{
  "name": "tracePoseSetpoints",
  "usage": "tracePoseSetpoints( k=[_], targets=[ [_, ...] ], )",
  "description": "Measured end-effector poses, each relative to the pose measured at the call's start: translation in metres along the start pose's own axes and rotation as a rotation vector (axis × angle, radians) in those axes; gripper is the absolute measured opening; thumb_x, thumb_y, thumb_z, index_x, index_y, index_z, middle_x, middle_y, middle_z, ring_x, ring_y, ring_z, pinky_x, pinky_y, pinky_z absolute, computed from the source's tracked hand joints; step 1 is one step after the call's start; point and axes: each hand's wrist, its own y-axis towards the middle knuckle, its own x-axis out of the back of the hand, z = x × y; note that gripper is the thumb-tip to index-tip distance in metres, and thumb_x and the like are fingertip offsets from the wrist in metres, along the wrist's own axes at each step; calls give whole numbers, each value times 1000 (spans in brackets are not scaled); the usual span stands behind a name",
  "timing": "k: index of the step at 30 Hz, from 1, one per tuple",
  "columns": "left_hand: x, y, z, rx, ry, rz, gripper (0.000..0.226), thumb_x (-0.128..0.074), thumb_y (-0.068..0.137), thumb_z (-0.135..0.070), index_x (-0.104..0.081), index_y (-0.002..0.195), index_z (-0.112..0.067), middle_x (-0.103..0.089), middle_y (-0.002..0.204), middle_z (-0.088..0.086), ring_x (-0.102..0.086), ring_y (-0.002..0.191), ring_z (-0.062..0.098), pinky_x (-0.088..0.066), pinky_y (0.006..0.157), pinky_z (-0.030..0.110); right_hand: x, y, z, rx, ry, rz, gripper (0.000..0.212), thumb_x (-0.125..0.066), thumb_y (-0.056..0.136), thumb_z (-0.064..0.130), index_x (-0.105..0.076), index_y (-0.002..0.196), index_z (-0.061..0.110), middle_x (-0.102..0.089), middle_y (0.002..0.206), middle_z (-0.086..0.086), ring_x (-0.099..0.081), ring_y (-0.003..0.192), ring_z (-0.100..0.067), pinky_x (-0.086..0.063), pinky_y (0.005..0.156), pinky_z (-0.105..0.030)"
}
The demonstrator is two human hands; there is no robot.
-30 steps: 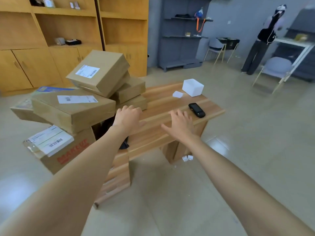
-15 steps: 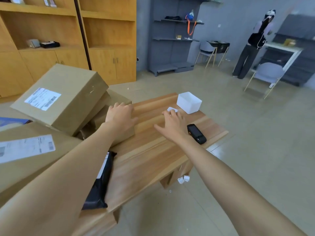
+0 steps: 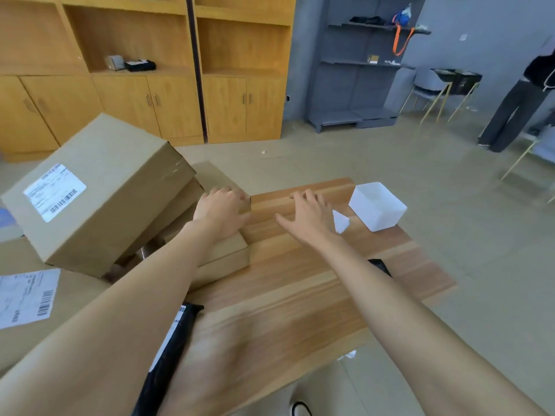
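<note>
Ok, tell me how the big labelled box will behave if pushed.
The big labelled box is probably stiff: its cardboard edges look crisp. It likely tips or slides, since it leans tilted on the smaller boxes that the left hand holds.

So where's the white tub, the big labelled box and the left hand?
white tub (image 3: 383, 216): head view, its front wall.
big labelled box (image 3: 114, 175): head view, its top face.
left hand (image 3: 222, 211): head view, back of hand.
</note>
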Motion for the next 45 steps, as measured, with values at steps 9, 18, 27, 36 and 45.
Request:
tracePoseSetpoints(
  k=[9, 18, 27, 36, 45],
  targets=[
    [28, 47, -1, 127, -117, -273, 45, -56, 91, -40, -52, 130, -17, -59, 121, 1, -57, 110, 22, -49, 84, 36, 25, 104, 8, 293, 50, -34, 64, -44, 90, 61, -43, 137, 17, -47, 136, -7, -41, 124, -29, -32, 98, -39],
    [74, -11, 57, 445, -39, -721, 34, -52, 94, -39, -58, 115, -13, -59, 107, 6, -52, 101, 23, -40, 84, 34, 39, 134, 88, 535, 286, 19, 59, -37, 94, 58, -44, 136, 16, -45, 139, -7, -38, 127, -29, -32, 100, -40],
    [82, -106, 161, 1170, -472, -581, 72, -54, 90, -52, -32, 143, -10, -39, 142, 16, -34, 133, 31, -30, 108, 41, 41, 115, 197, 485, 637, 289, 76, -40, 90, 64, -30, 148, 16, -34, 150, -7, -33, 136, -29, -33, 108, -47],
    [54, -98, 181, 1046, -1021, -375, 70, -56, 91, -48, -33, 144, -10, -45, 133, 0, -43, 124, 19, -31, 94, 25, 33, 129, 217, 310, 826, 479, 80, -59, 85, 57, -30, 149, 19, -36, 151, -1, -39, 135, -23, -34, 106, -37],
    [58, -95, 177, 973, -1102, -498, 57, -77, 73, -41, -47, 118, -23, -60, 114, -7, -60, 106, 19, -50, 94, 39, 40, 125, 214, 268, 928, 475, 71, -69, 81, 37, -40, 143, 21, -49, 120, 4, -52, 109, -18, -45, 84, -30]
  ],
)
